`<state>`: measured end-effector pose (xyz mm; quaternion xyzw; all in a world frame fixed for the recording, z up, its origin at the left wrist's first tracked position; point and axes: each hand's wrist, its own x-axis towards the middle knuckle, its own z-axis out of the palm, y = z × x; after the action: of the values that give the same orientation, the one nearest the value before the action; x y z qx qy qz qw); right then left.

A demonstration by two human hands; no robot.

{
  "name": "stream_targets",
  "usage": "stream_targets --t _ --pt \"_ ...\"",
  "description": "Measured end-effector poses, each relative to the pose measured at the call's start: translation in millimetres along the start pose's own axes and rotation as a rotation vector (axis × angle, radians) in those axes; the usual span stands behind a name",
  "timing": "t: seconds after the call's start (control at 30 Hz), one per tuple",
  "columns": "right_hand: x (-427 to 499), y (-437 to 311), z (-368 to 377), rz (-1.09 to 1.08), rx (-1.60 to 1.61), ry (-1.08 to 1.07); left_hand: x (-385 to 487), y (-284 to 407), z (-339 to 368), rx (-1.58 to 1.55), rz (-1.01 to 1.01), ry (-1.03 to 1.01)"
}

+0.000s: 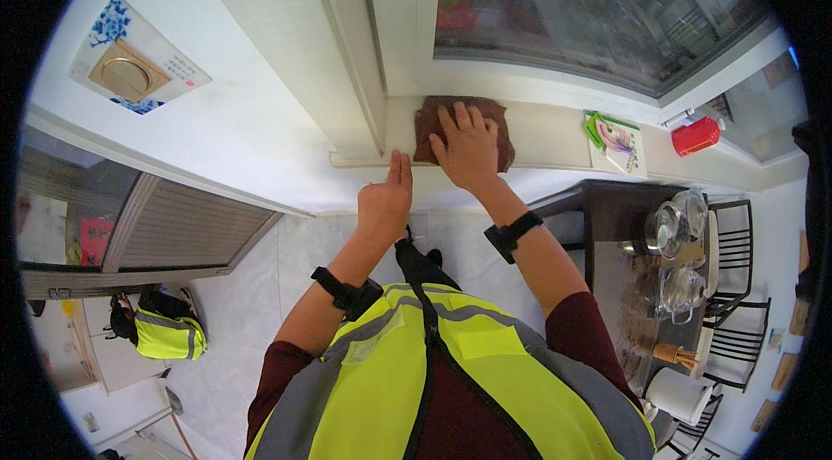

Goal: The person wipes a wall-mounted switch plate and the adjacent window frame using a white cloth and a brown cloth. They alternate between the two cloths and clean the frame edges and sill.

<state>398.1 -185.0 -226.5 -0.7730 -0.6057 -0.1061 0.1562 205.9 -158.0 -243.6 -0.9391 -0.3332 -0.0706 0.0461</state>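
My right hand (469, 148) lies on a brown cloth (426, 128), fingers spread, pressing it against the pale window sill (546, 128). The cloth covers the sill's full depth beneath the white window frame (409, 63). Just left of it, my left hand (387, 200) is at the sill's front edge. Two of its fingers point forward side by side and the others are curled; nothing shows in it, though its palm is hidden. Both wrists wear black bands. Farther right on the sill are a printed booklet (617, 145) with a green item (593, 130) and a red bottle (697, 136).
A dark table (617, 304) at right bears glass-lidded pots (663, 232) and a white bin-like container (676, 395). Chairs (734, 245) stand beyond it. A patterned switch plate (140, 60) is on the left wall. Another person in a yellow vest (170, 333) is at lower left.
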Motion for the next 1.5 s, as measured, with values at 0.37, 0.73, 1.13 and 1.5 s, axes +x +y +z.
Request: stream_targets --t 0.37,0.73,1.13,1.5 --pt "36 -36 18 -0.084 0.122 -0.017 9 -2 0 -0.022 -0.002 0.078" --pt "11 36 6 -0.031 0.141 0.05 3 -3 7 -0.005 -0.044 0.11" --pt "-34 120 -6 0.16 -0.211 0.165 1 6 11 -0.034 -0.073 0.076" --pt "14 5 13 0.107 -0.116 0.054 3 7 14 -0.058 -0.053 0.184"
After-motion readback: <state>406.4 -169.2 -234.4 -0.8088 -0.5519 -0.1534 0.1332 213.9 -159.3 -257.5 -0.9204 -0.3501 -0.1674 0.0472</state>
